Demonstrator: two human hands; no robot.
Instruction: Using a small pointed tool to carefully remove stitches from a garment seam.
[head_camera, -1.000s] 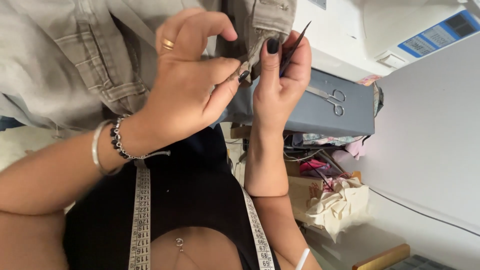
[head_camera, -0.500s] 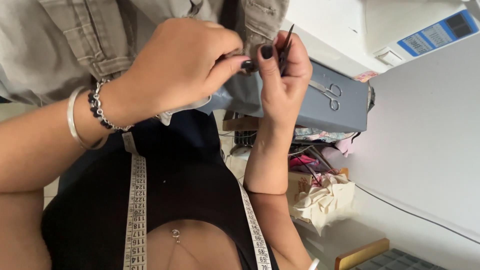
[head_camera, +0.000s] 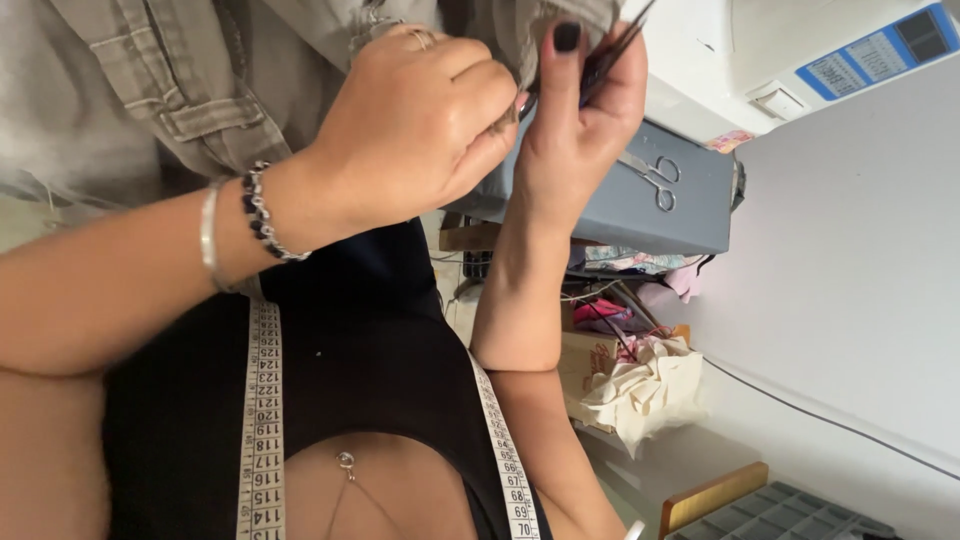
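Both hands raised at the grey-green garment (head_camera: 150, 90): left hand (head_camera: 420, 130) fingers pinching its fabric, right hand (head_camera: 580, 110) fingers clamped on a thin dark tool (head_camera: 612, 52), above the grey box (head_camera: 640, 205) bearing small scissors (head_camera: 652, 180).

We see left hand (head_camera: 420, 130) fisted on grey-khaki cotton garment (head_camera: 150, 90) | right hand (head_camera: 585, 120) at 1 o'clock pinching thin dark pointed tool (head_camera: 612, 52) | small steel scissors (head_camera: 650, 180) on grey box (head_camera: 690, 215) at 3 o'clock | white measuring tape (head_camera: 262, 420) at 7 o'clock
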